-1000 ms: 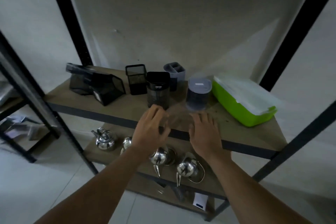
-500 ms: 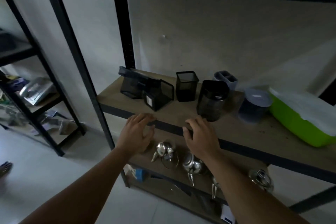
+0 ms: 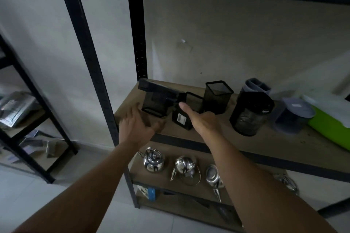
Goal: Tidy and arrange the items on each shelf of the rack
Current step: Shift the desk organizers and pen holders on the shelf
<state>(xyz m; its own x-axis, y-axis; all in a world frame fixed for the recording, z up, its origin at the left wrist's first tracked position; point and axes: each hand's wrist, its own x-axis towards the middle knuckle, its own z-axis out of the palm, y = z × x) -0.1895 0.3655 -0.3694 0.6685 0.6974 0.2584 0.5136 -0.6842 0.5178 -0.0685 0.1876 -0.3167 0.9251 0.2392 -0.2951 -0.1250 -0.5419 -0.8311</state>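
well, on the middle shelf [image 3: 265, 143] of the rack a row of containers runs from nine o'clock to three o'clock: a black mesh tray [image 3: 157, 98] tipped at the far left corner, a tilted black mesh holder [image 3: 186, 112] leaning just beside it, an upright square mesh cup [image 3: 217, 96], a dark round canister [image 3: 250, 113] with a grey divided caddy [image 3: 256, 86] behind it, a blurred lidded tub [image 3: 292, 117], and a green box [image 3: 331, 128] with a pale lid at the three o'clock edge. below, at six o'clock, the lower shelf [image 3: 166, 178] carries several shiny steel kettles [image 3: 152, 161], some lying on their sides. a black upright post [image 3: 89, 62] of the rack stands at ten o'clock, close by the left wrist, and a second rack [image 3: 22, 119] with papers sits at nine o'clock. the left hand [image 3: 136, 128] is open, fingers spread and loose, over the front left corner of the shelf just before the tray; whether it touches the tray cannot be told. the right hand [image 3: 200, 119] is also open, fingers straight, its tips against the tilted holder, grasping nothing. a white barcode label [image 3: 180, 117] shows on the holder's base, and a pale band of lettering on the canister, both too small to read.
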